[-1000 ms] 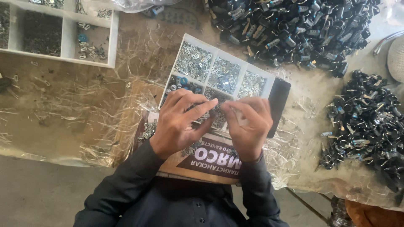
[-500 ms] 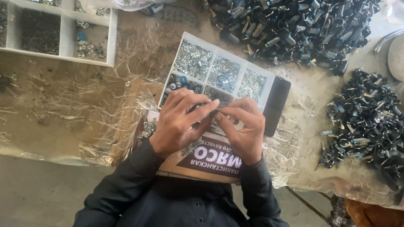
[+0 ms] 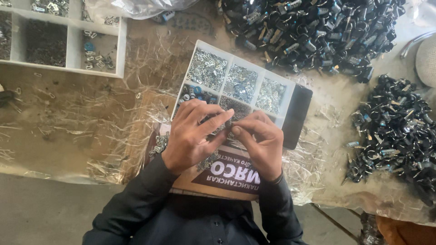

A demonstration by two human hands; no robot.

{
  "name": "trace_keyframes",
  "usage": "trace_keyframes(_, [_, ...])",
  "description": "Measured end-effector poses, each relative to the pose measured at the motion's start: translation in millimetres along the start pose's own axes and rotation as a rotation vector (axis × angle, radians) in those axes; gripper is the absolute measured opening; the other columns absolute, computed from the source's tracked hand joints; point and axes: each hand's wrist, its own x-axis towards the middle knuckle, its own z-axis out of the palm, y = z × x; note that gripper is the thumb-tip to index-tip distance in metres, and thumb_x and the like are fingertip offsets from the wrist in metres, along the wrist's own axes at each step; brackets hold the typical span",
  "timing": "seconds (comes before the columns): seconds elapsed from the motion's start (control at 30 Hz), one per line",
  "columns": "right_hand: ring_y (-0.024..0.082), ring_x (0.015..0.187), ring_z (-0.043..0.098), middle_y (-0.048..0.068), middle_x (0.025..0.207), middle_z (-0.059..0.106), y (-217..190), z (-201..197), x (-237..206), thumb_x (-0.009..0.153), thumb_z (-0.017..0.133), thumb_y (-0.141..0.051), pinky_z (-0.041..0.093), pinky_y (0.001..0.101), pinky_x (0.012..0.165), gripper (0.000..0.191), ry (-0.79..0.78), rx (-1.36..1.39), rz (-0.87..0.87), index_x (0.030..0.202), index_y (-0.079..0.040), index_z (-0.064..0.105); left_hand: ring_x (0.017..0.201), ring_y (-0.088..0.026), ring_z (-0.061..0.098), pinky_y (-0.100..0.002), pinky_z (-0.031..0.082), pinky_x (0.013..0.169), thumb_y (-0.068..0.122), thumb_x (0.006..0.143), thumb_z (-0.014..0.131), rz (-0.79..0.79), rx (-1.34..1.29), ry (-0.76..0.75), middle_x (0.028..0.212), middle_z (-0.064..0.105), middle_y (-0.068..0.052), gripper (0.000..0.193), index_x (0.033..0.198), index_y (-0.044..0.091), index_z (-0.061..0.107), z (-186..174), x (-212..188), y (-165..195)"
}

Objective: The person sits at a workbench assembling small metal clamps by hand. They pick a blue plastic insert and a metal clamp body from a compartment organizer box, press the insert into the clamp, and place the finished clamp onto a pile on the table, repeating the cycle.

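My left hand [image 3: 193, 134] and my right hand [image 3: 259, 143] meet fingertip to fingertip over a white compartment tray [image 3: 236, 84] filled with small silvery metal parts. Both pinch something tiny between thumb and forefinger; it is too small to identify. The tray rests on a brown cardboard piece [image 3: 222, 174] with a dark printed label, lying across my lap edge. Dark sleeves cover both forearms.
A second white divided tray [image 3: 68, 41] with small parts sits at the back left. Large heaps of black parts [image 3: 313, 31] lie at the back, and another black heap [image 3: 399, 136] at the right. Crinkled clear plastic sheeting [image 3: 68, 122] covers the table. A black flat object [image 3: 297, 115] lies beside the tray.
Both hands stay over the tray; the fingertips have closed in slightly toward each other, with small finger movements only.
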Motion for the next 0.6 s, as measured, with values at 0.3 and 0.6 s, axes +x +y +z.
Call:
trace_keyframes(0.3, [0.010, 0.076, 0.063, 0.002, 0.082, 0.070, 7, -3, 7, 0.083, 0.083, -0.004, 0.049, 0.0255, 0.068, 0.010, -0.030, -0.142, 0.002, 0.092, -0.004, 0.080, 0.113, -0.028, 0.058, -0.043, 0.047, 0.105, 0.009, 0.084, 0.083, 0.070, 0.041, -0.047, 0.120, 0.065, -0.005, 0.049, 0.131, 0.011, 0.071, 3, 0, -5])
trace_keyframes(0.6, [0.015, 0.089, 0.065, 0.006, 0.099, 0.069, 44, -84, -25, 0.083, 0.083, -0.012, 0.050, 0.0276, 0.077, 0.018, 0.255, -0.183, 0.041, 0.096, -0.004, 0.074, 0.110, -0.028, 0.064, -0.042, 0.053, 0.099, 0.006, 0.082, 0.088, -0.089, -0.109, 0.014, 0.115, 0.068, -0.010, 0.041, 0.119, 0.006, 0.073, 10, 2, 13])
